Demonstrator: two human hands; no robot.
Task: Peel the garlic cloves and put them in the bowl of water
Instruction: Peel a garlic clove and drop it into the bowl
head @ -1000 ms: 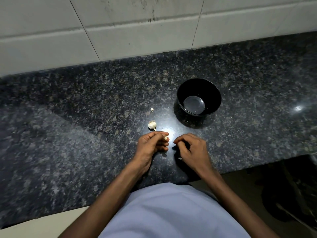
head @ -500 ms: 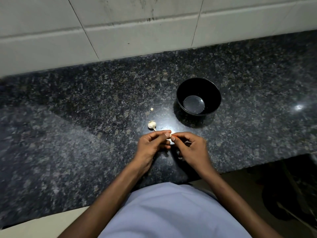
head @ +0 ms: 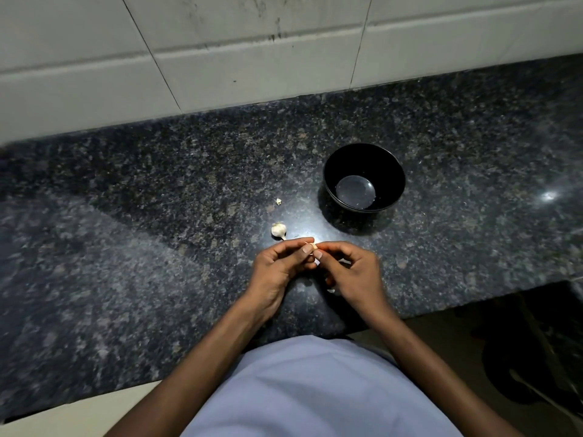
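A small garlic clove [head: 313, 246] is pinched between the fingertips of both hands, just above the dark granite counter [head: 157, 216]. My left hand [head: 279, 269] holds it from the left with curled fingers. My right hand [head: 350, 272] meets it from the right, thumb and forefinger pinching at the clove. A pale garlic bulb piece with a short stem [head: 279, 230] lies on the counter just beyond my left hand. The black bowl [head: 394, 171] with a little water at its bottom stands farther back and to the right.
A tiny scrap of garlic skin [head: 278, 201] lies left of the bowl, and small white skin bits [head: 330, 290] sit under my right hand. A white tiled wall [head: 252, 58] backs the counter. The counter's front edge drops off at the right to a dark floor.
My right hand moved left and up to meet my left hand, and both now pinch the clove that the left hand held alone before.
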